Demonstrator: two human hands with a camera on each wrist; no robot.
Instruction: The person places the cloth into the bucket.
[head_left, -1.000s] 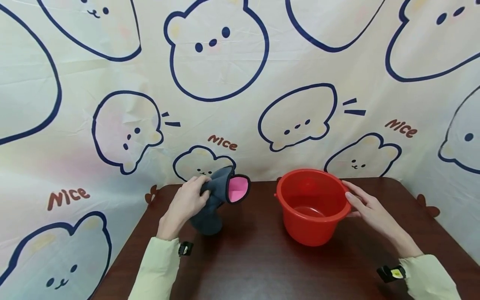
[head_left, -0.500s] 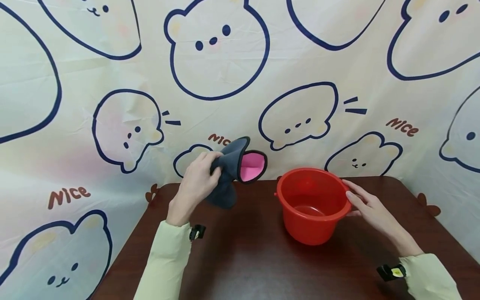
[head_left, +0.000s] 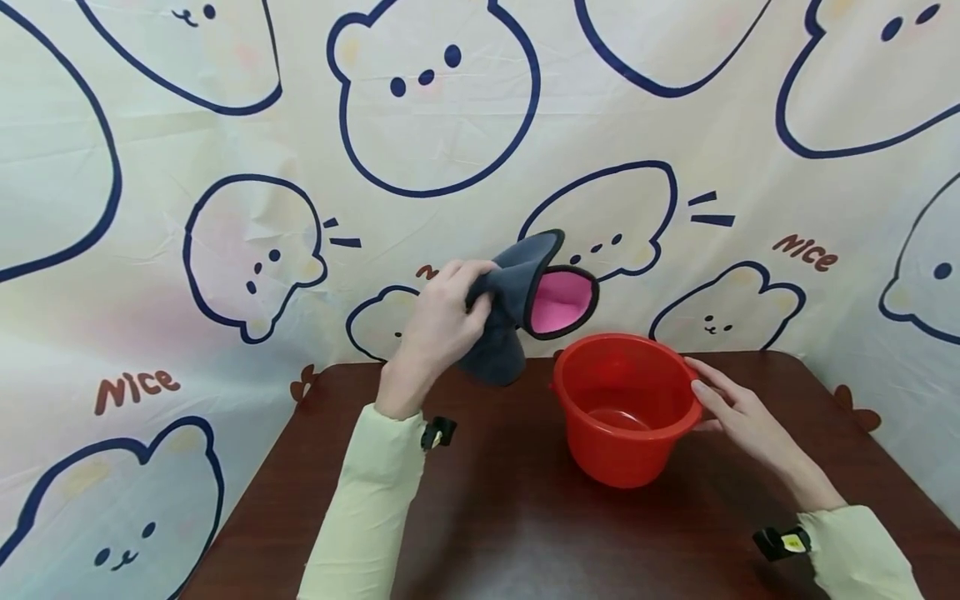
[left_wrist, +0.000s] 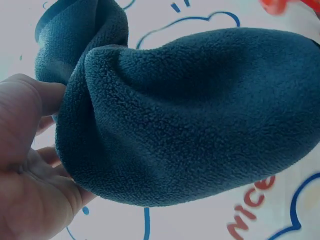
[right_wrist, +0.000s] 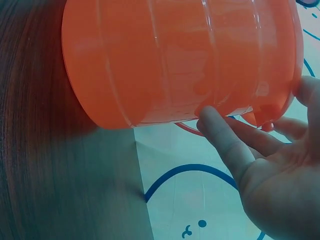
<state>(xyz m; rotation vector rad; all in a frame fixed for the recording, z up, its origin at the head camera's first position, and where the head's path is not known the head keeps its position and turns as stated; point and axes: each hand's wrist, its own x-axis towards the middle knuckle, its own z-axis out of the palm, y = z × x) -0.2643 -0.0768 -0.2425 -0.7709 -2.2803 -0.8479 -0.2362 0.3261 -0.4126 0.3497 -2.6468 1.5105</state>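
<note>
In the head view my left hand (head_left: 447,321) grips a soft blue-grey cloth piece (head_left: 491,354), shaped somewhat like a slipper. Its flared opening, edged in black and lined in pink, faces right. It overlaps the back edge of the table, just left of and above the red bucket (head_left: 621,446). Seen from the left wrist, the fuzzy fabric (left_wrist: 200,120) hangs in folds past the thumb, hiding some fingertips. The upright bucket has its mouth upward, and only bare red plastic shows inside. My right hand (head_left: 738,417) touches the bucket's right side, fingers mostly straight along rim and wall.
The bucket stands on a dark brown table (head_left: 525,517) with rounded back corners. Directly behind rises a pale cloth backdrop (head_left: 480,167) with blue bear drawings, folding forward on both sides. A small black device (head_left: 438,433) is on each wrist.
My left hand has lifted the blue-grey cloth piece up off the table and carried it right, toward the bucket. The right hand and the bucket have stayed in place.
</note>
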